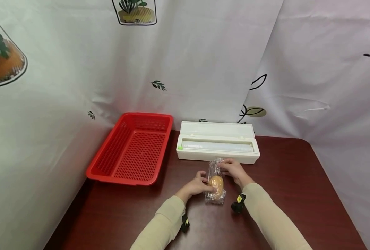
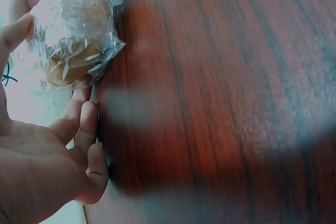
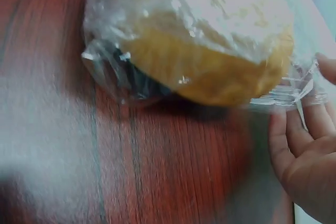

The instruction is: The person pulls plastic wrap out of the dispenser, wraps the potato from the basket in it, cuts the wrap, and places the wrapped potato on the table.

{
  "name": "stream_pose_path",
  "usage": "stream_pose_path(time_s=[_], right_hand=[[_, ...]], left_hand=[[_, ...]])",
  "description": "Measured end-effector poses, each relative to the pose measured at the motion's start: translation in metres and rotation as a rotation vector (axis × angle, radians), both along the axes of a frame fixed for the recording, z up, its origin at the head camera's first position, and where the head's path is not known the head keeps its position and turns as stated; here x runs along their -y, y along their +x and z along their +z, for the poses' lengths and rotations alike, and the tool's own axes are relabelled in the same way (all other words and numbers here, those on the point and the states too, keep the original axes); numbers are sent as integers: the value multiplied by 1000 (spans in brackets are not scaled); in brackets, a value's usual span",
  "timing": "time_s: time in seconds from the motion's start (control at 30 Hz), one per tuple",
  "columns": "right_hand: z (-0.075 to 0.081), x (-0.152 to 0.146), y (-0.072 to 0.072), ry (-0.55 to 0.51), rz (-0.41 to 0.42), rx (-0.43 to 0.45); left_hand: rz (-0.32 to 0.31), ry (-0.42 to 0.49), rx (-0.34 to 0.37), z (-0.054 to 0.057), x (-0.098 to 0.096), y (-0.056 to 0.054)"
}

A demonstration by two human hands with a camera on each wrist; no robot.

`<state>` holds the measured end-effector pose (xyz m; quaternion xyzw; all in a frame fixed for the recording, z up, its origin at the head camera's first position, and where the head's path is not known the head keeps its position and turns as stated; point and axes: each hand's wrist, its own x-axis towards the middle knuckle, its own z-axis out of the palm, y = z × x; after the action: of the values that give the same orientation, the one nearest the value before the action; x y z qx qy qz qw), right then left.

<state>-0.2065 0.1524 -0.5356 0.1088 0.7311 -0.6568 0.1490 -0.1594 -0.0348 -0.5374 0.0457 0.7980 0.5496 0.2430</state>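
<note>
A yellow-brown oval piece of food, perhaps a bread roll (image 1: 216, 184), lies loosely wrapped in clear cling film (image 3: 252, 3); its exact kind is blurred by the wrap. My left hand (image 1: 197, 184) pinches the wrapped roll from the left, thumb on top and fingers at its side. On the other side, my right hand (image 1: 234, 170) holds the loose far end of the film between thumb and fingers. Just beyond both hands stands a white cling film dispenser (image 1: 216, 157) with its lid raised and a roll of film inside.
A red plastic basket (image 1: 141, 152) with slotted walls stands at the back left of the dark red wooden table (image 1: 284, 194). Behind the table hangs a white printed curtain (image 1: 203, 69). A small black wrist camera sits under each sleeve.
</note>
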Motion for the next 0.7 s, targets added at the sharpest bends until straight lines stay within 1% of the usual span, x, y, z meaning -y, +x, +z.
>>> stream_pose_path(time_s=[0.1, 0.23, 0.33, 0.43, 0.53, 0.7], right_hand=[[2, 2, 0, -24, 0, -2], [7, 1, 1, -9, 41, -27], [14, 0, 4, -10, 73, -74], [19, -1, 7, -31, 107, -116], [22, -3, 10, -29, 155, -160], [23, -3, 18, 29, 230, -237]], left_hand=[[12, -5, 10, 1, -2, 1], [16, 16, 13, 1, -5, 1], [16, 44, 14, 0, -6, 1], [13, 40, 19, -1, -7, 0], [8, 27, 22, -1, -7, -1], [5, 7, 15, 0, -7, -3]])
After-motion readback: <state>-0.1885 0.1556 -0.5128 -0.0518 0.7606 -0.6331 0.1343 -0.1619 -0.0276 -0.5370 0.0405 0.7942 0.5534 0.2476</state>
